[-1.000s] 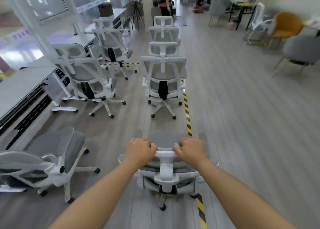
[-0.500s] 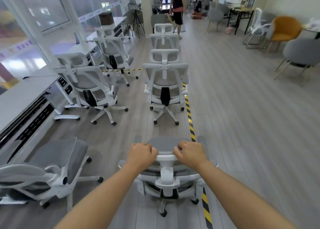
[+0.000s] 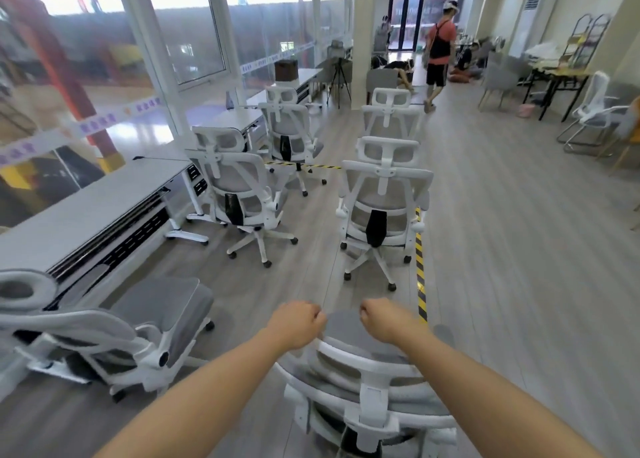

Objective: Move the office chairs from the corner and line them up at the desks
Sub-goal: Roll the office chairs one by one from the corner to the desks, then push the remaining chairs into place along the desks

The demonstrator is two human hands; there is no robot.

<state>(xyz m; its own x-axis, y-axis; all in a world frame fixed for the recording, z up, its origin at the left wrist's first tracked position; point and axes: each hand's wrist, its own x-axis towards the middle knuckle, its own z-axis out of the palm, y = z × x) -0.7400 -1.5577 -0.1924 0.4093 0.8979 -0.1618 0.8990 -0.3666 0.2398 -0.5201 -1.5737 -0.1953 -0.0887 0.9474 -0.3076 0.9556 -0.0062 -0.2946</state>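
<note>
A white-framed office chair with grey mesh (image 3: 367, 385) stands right below me, its back towards me. My left hand (image 3: 296, 324) and my right hand (image 3: 386, 322) grip the two ends of its grey headrest (image 3: 343, 326), fingers curled over the top edge. Two more white chairs stand in file straight ahead, the nearer one (image 3: 381, 208) and the farther one (image 3: 393, 118). At the long white desks (image 3: 86, 211) on the left stand a chair (image 3: 239, 194) and another (image 3: 287, 131) behind it. A reclined chair (image 3: 114, 326) lies at the near left.
Yellow-black floor tape (image 3: 419, 260) runs forward on the right of the chair file. A person in a red shirt (image 3: 440, 48) walks away beyond a white pillar (image 3: 363, 38). Tables and assorted chairs (image 3: 595, 114) line the right wall. Glass walls run behind the desks.
My view has tilted up and the room ahead has come closer. The held chair has rolled forward towards the file of chairs, both hands staying on its headrest.
</note>
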